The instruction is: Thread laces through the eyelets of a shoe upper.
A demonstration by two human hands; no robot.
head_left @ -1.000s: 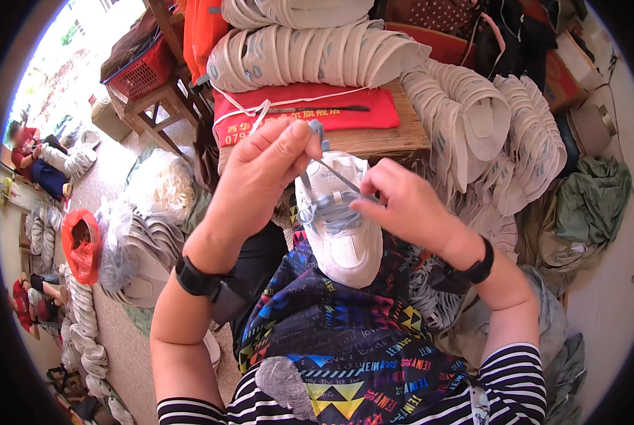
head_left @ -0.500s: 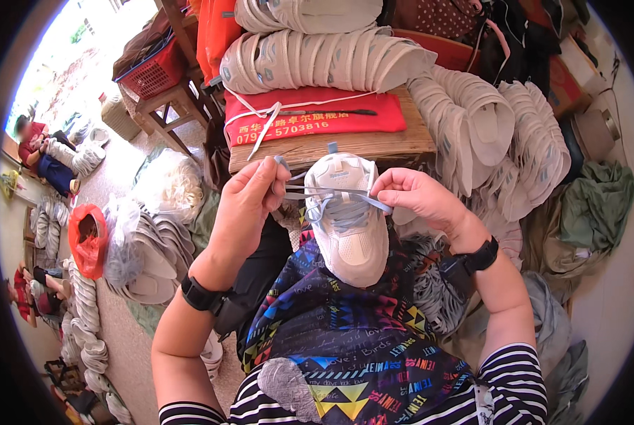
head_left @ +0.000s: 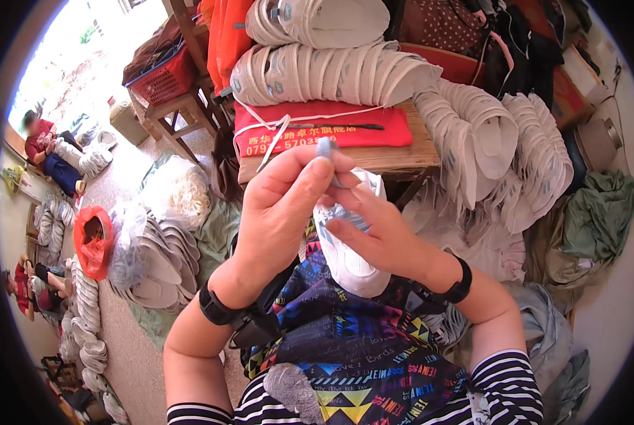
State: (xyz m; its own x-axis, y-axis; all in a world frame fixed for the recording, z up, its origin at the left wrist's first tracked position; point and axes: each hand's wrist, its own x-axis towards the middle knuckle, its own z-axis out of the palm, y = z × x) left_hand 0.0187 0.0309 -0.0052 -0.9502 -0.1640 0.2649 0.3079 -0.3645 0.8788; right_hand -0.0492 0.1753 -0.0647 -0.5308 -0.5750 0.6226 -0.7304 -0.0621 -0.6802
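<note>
A white shoe upper with pale blue-grey laces sits toe toward me above my lap, partly hidden by my hands. Over its left side, my left hand is closed in a pinch on a shoelace, which its fingers mostly hide. A blue-grey band shows at its index fingertip. My right hand reaches across the shoe. Its fingertips meet those of my left hand, while its thumb is stretched apart over the laces.
Ahead is a wooden bench bearing a red cloth, a dark thin tool and nested white shoe uppers. More uppers hang at right. On the left floor are a red bag, stacked soles and a seated person.
My hands, earlier apart with laces stretched between them, have come together above the shoe. My right hand moved left and its thumb opened away. The view shifted slightly.
</note>
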